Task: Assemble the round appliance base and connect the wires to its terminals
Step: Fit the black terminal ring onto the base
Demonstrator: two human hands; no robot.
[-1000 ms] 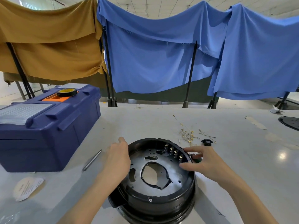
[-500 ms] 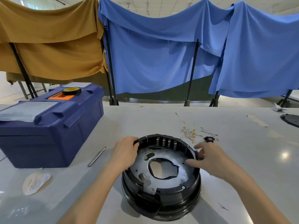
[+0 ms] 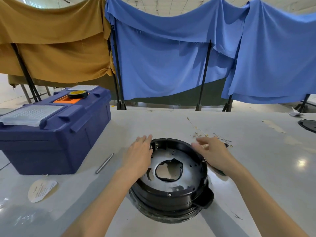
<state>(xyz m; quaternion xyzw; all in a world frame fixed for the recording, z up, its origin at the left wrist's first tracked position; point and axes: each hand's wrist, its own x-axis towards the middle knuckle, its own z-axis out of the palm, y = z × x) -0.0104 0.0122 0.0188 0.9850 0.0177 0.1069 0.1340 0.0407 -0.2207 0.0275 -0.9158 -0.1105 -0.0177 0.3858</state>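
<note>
The round black appliance base (image 3: 171,194) sits on the white table in front of me, open side up, with a silvery plate and a central hole inside. Its row of brass terminals (image 3: 156,145) now lies at the far left of the rim. My left hand (image 3: 139,155) rests flat against the left rim with straight fingers. My right hand (image 3: 212,153) hovers over the far right rim, fingers spread and blurred, holding nothing. A bundle of thin wires (image 3: 201,133) lies just beyond the base. A small black part (image 3: 226,145) shows beside my right hand.
A dark blue toolbox (image 3: 51,134) with a tape roll (image 3: 77,94) on its lid stands at the left. A metal rod (image 3: 104,163) and a paper label (image 3: 41,189) lie near it. Another black round part (image 3: 307,125) sits at the table's right edge. Cloth screens hang behind.
The base has turned counter-clockwise: its terminals went from the far right of the rim to the far left. Both hands shifted along the rim with it, and the right hand lifted off.
</note>
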